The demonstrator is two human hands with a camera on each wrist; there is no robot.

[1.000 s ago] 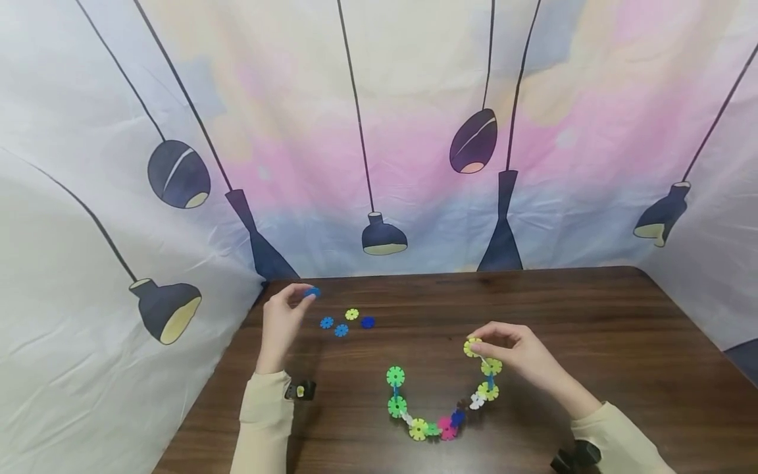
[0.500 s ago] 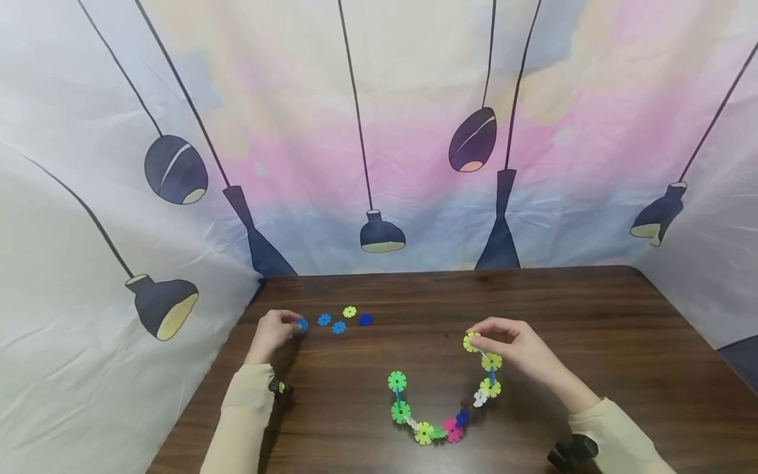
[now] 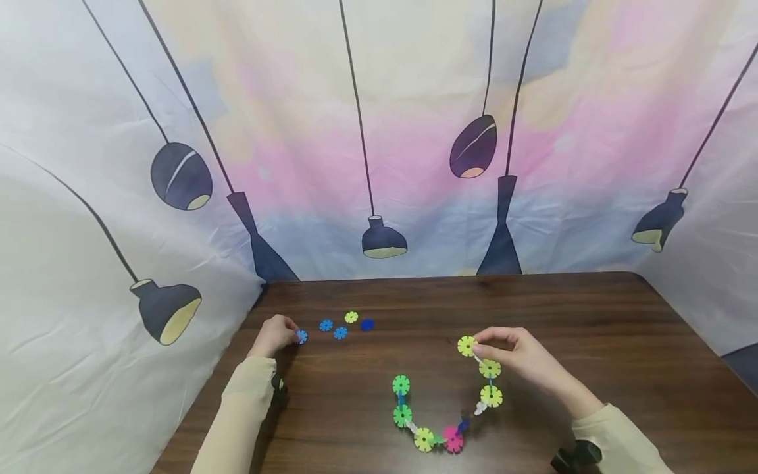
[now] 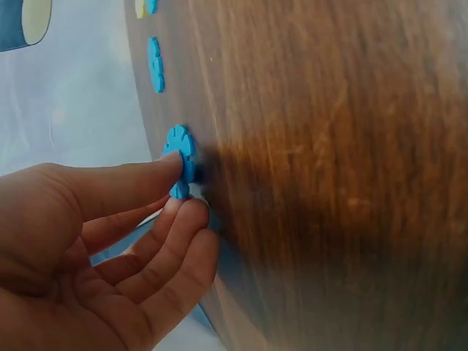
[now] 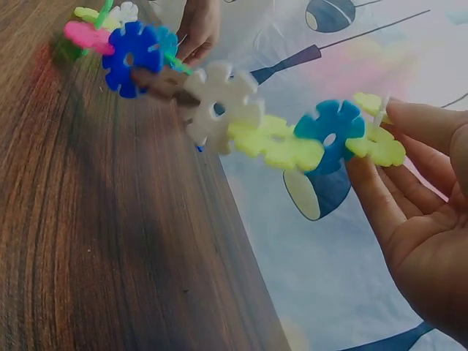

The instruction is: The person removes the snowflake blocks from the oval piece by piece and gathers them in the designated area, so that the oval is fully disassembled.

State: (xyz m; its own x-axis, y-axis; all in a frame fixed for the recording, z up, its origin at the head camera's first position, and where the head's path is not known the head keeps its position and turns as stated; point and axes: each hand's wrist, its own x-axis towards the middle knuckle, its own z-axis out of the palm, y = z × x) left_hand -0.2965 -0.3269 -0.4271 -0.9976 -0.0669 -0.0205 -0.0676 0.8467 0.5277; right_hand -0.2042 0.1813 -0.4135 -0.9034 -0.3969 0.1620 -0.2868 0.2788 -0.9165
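My left hand (image 3: 277,337) is low at the table's left side. Its thumb and fingers pinch a light-blue notched snowflake disc (image 4: 183,150); whether the disc touches the wood I cannot tell. My right hand (image 3: 512,352) pinches a yellow snowflake disc (image 3: 466,346), one end of a chain of interlocked discs. From there the chain curves in a U through a yellow disc (image 3: 491,396), a white disc (image 5: 221,108), a dark-blue disc (image 5: 131,60) and a pink disc (image 3: 453,440), up to a green disc (image 3: 401,385) at its free end.
Beside the left hand, loose discs lie on the brown wooden table (image 3: 562,303): a light-blue disc (image 3: 326,325), another light-blue disc (image 3: 340,333), a yellow-green disc (image 3: 351,316) and a dark-blue disc (image 3: 367,324). A lamp-printed cloth (image 3: 426,197) hangs behind the table.
My left hand has come down and slightly left, towards me, with the light-blue disc. My right hand has barely moved; the chain sways slightly, its green end shifting a little right.
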